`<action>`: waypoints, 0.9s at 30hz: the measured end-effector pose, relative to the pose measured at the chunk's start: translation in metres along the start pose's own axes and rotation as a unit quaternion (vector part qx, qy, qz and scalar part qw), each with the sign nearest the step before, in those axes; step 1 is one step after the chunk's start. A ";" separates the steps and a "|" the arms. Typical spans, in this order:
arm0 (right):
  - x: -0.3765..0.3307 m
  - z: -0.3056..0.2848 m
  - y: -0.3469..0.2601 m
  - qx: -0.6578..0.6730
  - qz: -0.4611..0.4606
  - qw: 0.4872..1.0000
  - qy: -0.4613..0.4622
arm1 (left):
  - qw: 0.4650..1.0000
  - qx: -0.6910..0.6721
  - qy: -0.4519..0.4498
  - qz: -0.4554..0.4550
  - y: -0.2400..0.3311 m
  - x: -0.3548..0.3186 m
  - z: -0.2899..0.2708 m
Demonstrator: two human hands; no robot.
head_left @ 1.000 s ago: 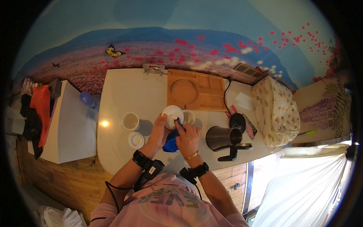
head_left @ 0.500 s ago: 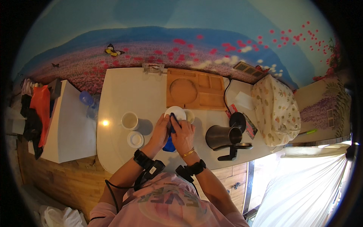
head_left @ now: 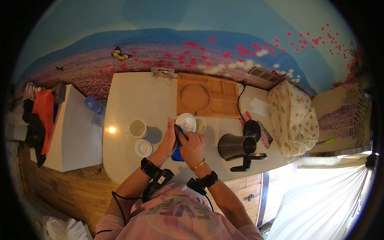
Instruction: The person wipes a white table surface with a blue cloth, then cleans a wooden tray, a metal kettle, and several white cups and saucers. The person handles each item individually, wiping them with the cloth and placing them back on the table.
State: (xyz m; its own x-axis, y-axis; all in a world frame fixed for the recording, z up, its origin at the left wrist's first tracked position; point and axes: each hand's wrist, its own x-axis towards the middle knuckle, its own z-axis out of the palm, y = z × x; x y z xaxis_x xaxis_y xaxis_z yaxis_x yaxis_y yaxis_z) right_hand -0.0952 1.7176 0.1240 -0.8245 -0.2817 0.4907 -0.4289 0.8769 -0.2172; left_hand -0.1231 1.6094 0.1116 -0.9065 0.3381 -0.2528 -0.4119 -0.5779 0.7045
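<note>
My left hand [head_left: 169, 140] holds a small white cup [head_left: 186, 121] tilted above the white table [head_left: 132, 100]. A blue cloth [head_left: 177, 153] is gripped in my right hand [head_left: 192, 146] and pressed against the cup's side. Both hands are close together at the middle of the table, near its front edge. Just behind the cup stands another small cup [head_left: 201, 125].
A white mug [head_left: 137, 128] and a small white lid [head_left: 143, 147] sit to the left. A metal kettle [head_left: 234, 146] with a black handle stands to the right. A wooden tray [head_left: 207, 96] lies behind, and a floral-covered object [head_left: 294, 118] at far right.
My right hand has moved the blue cloth up against the cup, wiping it. The cup has stayed in my left hand.
</note>
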 end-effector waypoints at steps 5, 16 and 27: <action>0.005 -0.001 0.000 -0.057 0.032 0.997 -0.030 | 0.998 -0.015 0.060 -0.007 -0.017 0.002 -0.003; 0.015 -0.003 -0.002 -0.068 0.067 0.995 -0.026 | 0.995 -0.035 0.075 0.052 -0.017 0.003 0.008; 0.022 -0.006 0.014 -0.024 0.113 0.992 -0.043 | 0.997 0.036 0.054 0.049 -0.034 0.007 -0.017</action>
State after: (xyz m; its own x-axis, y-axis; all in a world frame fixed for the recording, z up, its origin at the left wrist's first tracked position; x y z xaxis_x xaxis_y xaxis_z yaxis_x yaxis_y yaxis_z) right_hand -0.1172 1.7259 0.1364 -0.9268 -0.1066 0.3600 -0.2134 0.9385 -0.2714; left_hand -0.1171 1.6190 0.0745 -0.9484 0.1979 -0.2479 -0.3167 -0.5477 0.7744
